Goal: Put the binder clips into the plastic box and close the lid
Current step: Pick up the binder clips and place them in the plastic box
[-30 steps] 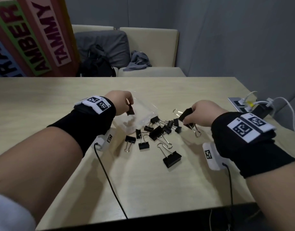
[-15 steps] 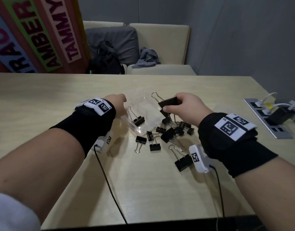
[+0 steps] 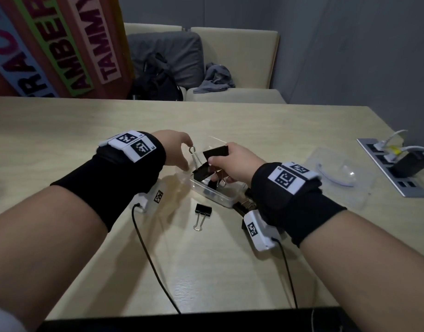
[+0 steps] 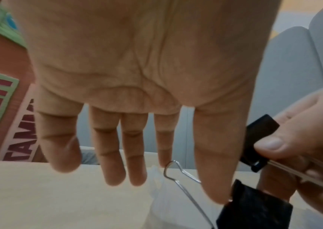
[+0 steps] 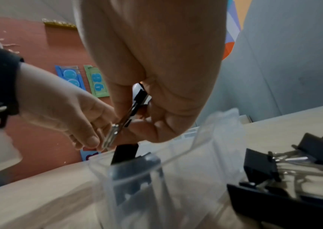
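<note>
A large binder clip hangs over the clear plastic box on the table, pinched in the right hand. The left hand hovers beside with straight, relaxed fingers. One clip lies before the box.

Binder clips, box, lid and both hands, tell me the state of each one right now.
Plastic box: open, clips inside.
Lid: off, lying on the table to the right.
Large clip: pinched by the right hand, above the box.
Left hand: fingers straight, holding nothing.
Small clip: on the table, outside the box.
</note>
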The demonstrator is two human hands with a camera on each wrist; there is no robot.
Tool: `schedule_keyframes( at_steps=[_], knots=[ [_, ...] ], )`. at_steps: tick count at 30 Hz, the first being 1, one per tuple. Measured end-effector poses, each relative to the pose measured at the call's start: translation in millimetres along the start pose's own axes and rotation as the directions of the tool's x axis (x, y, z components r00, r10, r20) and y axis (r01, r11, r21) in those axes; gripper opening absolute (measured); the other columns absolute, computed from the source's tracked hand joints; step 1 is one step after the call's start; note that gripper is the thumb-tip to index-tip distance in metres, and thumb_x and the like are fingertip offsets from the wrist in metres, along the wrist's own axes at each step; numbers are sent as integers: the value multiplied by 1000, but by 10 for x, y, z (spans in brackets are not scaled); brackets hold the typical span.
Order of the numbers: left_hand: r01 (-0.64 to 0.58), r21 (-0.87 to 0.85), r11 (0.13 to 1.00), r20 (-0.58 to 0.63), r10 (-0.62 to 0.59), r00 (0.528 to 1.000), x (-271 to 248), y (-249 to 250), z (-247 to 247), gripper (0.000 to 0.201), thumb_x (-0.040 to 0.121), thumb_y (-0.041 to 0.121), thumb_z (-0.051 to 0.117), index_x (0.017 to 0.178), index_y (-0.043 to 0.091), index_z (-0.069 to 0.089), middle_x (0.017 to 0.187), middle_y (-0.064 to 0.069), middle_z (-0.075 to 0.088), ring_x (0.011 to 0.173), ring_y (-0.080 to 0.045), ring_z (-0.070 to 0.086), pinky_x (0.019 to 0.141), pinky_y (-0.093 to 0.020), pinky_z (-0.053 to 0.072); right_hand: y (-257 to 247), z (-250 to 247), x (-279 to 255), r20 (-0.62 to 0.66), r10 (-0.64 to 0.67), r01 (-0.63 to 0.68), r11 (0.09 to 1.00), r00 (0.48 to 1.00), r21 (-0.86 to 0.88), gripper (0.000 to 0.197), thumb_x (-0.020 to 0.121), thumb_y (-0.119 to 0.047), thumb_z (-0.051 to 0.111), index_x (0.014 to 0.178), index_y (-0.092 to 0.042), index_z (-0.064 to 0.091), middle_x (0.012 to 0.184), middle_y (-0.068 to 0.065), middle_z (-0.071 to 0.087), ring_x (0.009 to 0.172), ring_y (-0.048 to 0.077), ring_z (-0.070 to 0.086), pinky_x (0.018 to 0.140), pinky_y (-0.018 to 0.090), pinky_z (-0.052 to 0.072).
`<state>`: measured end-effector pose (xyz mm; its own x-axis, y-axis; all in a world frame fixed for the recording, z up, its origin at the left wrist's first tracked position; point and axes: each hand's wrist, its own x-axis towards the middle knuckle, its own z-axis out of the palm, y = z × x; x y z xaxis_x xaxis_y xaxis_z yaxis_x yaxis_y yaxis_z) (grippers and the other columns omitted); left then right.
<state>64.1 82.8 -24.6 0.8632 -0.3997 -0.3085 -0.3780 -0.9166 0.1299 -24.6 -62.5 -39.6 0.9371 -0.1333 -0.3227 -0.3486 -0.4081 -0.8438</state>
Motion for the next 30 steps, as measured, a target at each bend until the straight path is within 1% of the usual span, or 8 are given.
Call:
schedule_keyframes(
  at_steps=[5,7,10,13,16,19,26,30],
  knots=[
    [46,-57,997,-71,-50,996,-5,-2,85,86,66,42,83,140,28,42,132,-7,53,114,-29,58,94,-40,50,11,5,7,47,20,-22,999,999,36,8,96,-17,53,88,-19,53,89,5,69,73,23,70,53,26,44],
    [58,-62,996,-133,-66,989,-17,49,109,79,66,43,82,133,23,47,128,-8,53,113,-30,56,88,-39,49,16,-36,-19,40,21,-21,1000,999,21,10,95,-17,56,86,-21,53,89,7,69,72,23,69,61,31,48],
    [23,-4,1000,-175,-24,984,-43,167,154,60,69,49,76,117,22,54,122,-7,53,111,-29,53,84,-40,48,-3,-173,-76,-35,35,-35,999,999,20,10,94,-17,59,84,-19,54,84,2,62,77,23,71,57,28,49],
    [-66,121,990,-115,80,990,-44,290,241,59,71,56,71,122,31,54,127,-3,51,117,-29,48,89,-43,44,-3,-310,-132,-140,41,-67,981,989,-184,8,91,-20,62,86,-18,56,82,4,66,77,21,71,55,28,47],
    [-104,212,972,-80,123,989,-31,365,251,58,76,54,68,128,34,52,130,-2,50,120,-30,45,91,-44,41,13,-360,-187,-200,21,-85,945,980,-314,4,90,-18,62,91,-16,59,84,6,72,75,21,70,70,31,52],
    [-79,228,970,-112,106,988,-6,346,206,50,78,51,67,123,32,56,128,-3,51,119,-29,46,93,-45,40,40,-341,-205,-208,-8,-55,954,978,-293,5,91,-13,58,87,-16,61,83,5,73,74,19,70,76,34,55],
    [13,-31,999,-240,-20,971,44,143,54,30,91,27,46,118,31,58,126,-7,57,112,-33,57,91,-43,49,-25,23,-105,-237,-103,101,995,966,-22,22,90,-7,55,75,-21,61,76,5,73,80,21,76,83,47,60],
    [-58,0,998,-141,58,988,-9,139,48,26,91,28,48,112,31,64,120,-5,64,108,-28,60,89,-37,50,-29,128,-77,-78,-76,32,891,994,-453,25,94,-18,52,101,-17,76,104,8,74,100,26,68,90,37,54]
  ],
)
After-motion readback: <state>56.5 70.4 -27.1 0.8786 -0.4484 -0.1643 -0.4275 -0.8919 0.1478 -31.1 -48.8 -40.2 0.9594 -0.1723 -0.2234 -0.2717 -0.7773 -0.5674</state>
